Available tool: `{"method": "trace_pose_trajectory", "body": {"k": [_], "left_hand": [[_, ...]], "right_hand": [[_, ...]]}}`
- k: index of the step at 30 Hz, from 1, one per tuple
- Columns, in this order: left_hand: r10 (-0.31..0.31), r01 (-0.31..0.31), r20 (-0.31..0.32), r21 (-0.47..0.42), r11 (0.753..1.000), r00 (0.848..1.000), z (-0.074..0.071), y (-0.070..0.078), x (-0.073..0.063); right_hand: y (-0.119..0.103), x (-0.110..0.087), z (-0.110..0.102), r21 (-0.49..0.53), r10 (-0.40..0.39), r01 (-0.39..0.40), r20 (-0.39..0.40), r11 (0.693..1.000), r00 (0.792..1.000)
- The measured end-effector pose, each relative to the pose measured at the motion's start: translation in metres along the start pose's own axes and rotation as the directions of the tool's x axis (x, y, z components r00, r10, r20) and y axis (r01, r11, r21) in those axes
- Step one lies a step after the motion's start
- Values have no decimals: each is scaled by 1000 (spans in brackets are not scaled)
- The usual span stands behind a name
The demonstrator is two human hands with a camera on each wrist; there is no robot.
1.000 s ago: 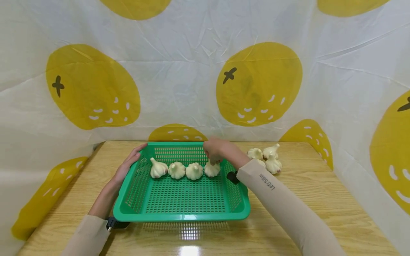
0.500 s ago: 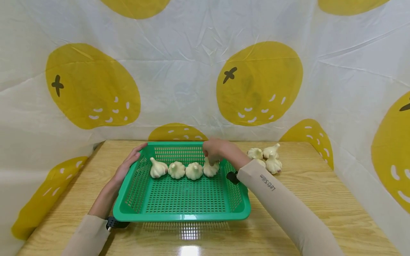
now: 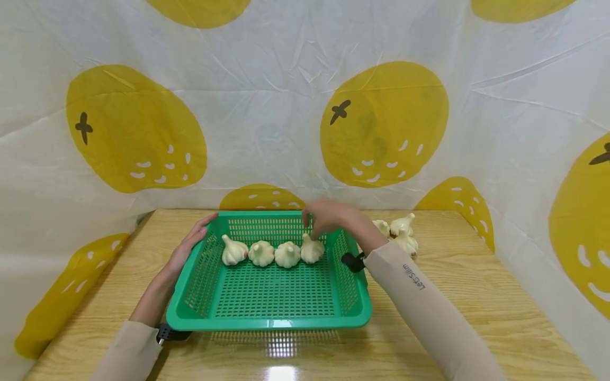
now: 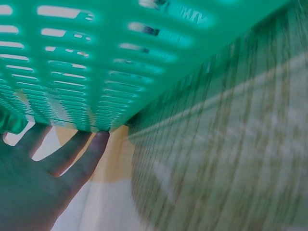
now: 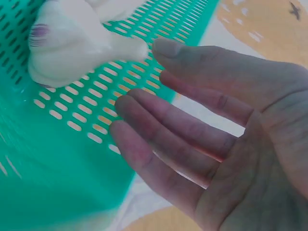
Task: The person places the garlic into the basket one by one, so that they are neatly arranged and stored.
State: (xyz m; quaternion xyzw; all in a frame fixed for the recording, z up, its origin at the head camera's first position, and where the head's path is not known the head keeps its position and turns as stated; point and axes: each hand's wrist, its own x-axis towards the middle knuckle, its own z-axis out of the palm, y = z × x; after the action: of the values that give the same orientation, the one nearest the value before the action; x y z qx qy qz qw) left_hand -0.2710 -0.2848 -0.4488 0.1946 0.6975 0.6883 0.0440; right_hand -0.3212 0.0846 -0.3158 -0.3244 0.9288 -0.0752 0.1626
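Observation:
A green perforated plastic basket [image 3: 229, 324] stands on the table. Four would be too exact, so several garlic bulbs form a row along its back half, the leftmost garlic bulb [image 3: 234, 251] leaning over. My right hand [image 3: 328, 217] hovers over the rightmost garlic bulb [image 3: 312, 252]. In the right wrist view the fingers of this hand [image 5: 231, 130] are spread and relaxed, the thumb tip right by the stem of the white garlic bulb [image 5: 72, 45]. My left hand [image 3: 187, 246] lies along the basket's left side; the left wrist view shows its extended fingers [image 4: 86, 156] against the outer wall.
More garlic bulbs [image 3: 404, 233] sit in a cluster on the wooden table [image 3: 457, 275], to the right of the basket and partly behind my right forearm. A white curtain [image 3: 267, 132] with yellow fruit prints hangs along the table's back and sides.
The right hand has let go of the rightmost garlic bulb, lifting slightly to the right with its fingers opening. That bulb has shifted a little left and back. The left hand stays put.

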Motion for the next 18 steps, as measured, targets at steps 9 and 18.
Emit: {"method": "trace_pose_trajectory", "body": {"k": [9,18], "left_hand": [[-4,4,6,-14,1000,1000,1,1,-2],[-10,10,-2,-1,1000,1000,0,2,-2]], "right_hand": [[22,-35,-5,240,-86,153,-269,959,959],[51,-86,2,382,6,218,-505,898,863]]}}
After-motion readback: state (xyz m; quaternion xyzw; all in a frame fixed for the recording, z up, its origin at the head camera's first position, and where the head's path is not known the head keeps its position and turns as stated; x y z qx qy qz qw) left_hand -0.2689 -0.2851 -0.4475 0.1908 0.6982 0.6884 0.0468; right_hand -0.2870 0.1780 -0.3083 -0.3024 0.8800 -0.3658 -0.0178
